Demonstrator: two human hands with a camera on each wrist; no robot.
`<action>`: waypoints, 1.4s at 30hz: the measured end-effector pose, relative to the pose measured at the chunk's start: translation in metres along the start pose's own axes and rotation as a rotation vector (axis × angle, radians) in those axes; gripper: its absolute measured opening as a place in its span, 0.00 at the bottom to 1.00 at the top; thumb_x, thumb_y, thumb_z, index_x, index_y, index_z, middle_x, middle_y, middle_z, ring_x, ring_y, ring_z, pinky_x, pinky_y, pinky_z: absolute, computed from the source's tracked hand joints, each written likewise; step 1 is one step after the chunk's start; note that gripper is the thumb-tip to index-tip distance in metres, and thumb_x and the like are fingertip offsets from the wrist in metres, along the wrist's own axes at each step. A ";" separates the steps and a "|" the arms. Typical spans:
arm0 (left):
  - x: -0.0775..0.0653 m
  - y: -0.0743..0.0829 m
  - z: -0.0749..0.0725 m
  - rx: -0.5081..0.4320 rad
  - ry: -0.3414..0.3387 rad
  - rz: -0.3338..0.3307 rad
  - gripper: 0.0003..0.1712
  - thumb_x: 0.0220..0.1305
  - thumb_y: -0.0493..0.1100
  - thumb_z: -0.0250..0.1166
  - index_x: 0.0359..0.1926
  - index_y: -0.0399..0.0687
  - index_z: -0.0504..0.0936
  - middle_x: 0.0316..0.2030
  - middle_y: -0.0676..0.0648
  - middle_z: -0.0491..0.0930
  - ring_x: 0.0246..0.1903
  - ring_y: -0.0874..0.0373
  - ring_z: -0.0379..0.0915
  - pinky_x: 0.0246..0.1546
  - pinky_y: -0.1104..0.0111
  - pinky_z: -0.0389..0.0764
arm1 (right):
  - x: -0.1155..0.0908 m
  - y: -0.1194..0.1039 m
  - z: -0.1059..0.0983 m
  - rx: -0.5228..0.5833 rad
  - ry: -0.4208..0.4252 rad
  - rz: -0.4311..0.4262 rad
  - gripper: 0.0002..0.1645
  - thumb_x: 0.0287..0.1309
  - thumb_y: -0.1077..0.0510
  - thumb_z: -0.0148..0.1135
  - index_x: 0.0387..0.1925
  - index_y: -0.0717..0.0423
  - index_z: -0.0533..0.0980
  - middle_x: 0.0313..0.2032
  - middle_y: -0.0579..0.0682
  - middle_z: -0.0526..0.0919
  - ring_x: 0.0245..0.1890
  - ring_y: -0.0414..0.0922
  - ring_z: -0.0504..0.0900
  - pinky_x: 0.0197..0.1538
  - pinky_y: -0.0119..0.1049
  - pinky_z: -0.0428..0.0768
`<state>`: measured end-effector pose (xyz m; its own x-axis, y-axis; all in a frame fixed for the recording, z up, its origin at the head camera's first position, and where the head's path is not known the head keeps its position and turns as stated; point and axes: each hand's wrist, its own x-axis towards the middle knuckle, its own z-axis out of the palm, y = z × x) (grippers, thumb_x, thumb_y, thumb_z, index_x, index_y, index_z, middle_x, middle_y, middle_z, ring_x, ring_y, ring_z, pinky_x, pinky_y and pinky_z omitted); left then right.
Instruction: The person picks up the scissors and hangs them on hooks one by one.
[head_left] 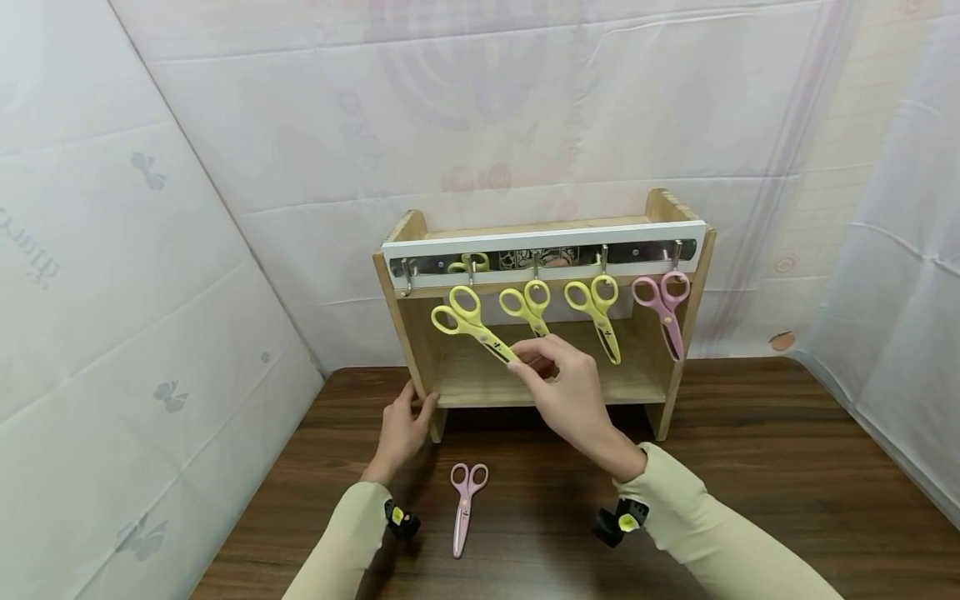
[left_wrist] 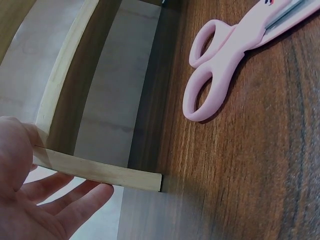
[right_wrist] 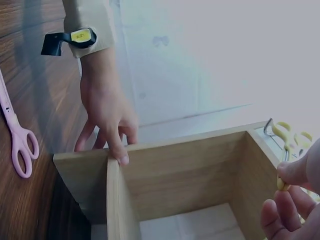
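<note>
My right hand (head_left: 566, 379) pinches the blade end of yellow scissors (head_left: 487, 337) between thumb and fingers. Their handle loops point up and left, the upper one right by the second hook (head_left: 470, 267) from the left. At the lower left of a small wooden shelf unit (head_left: 408, 333), my left hand (head_left: 401, 429) grips the side panel. Its thumb lies at the front edge of the bottom board, and the fingers (left_wrist: 85, 202) reach along the outer face. Pink scissors (head_left: 463, 504) lie on the table in front, handles toward the unit.
A shiny hook rail (head_left: 442, 265) on a white strip runs across the unit's top. Yellow scissors (head_left: 597, 312), another yellow pair (head_left: 534, 304) and a pink pair (head_left: 663, 308) hang from its right-hand hooks. Pale cloth walls (head_left: 525, 125) surround the brown wooden table (head_left: 757, 433).
</note>
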<state>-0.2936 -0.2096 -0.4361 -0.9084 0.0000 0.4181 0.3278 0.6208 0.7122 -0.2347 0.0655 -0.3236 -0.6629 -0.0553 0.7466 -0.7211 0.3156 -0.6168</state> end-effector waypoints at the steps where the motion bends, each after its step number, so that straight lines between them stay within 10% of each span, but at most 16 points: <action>1: 0.000 0.000 0.000 -0.001 -0.002 0.000 0.22 0.78 0.44 0.60 0.65 0.36 0.74 0.53 0.33 0.83 0.52 0.38 0.83 0.43 0.50 0.88 | 0.000 0.000 0.001 0.004 0.005 0.007 0.07 0.58 0.64 0.76 0.39 0.54 0.87 0.32 0.43 0.85 0.28 0.38 0.82 0.33 0.31 0.84; 42: 0.001 -0.001 0.002 -0.020 -0.005 -0.012 0.23 0.78 0.44 0.60 0.66 0.38 0.73 0.54 0.33 0.82 0.52 0.39 0.83 0.44 0.50 0.88 | -0.008 0.018 0.032 -0.026 0.034 0.051 0.06 0.61 0.67 0.72 0.40 0.58 0.84 0.29 0.48 0.86 0.20 0.36 0.82 0.26 0.31 0.83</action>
<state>-0.2949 -0.2090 -0.4378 -0.9136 -0.0036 0.4065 0.3217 0.6050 0.7283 -0.2490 0.0417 -0.3491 -0.6913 -0.0065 0.7225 -0.6806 0.3414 -0.6482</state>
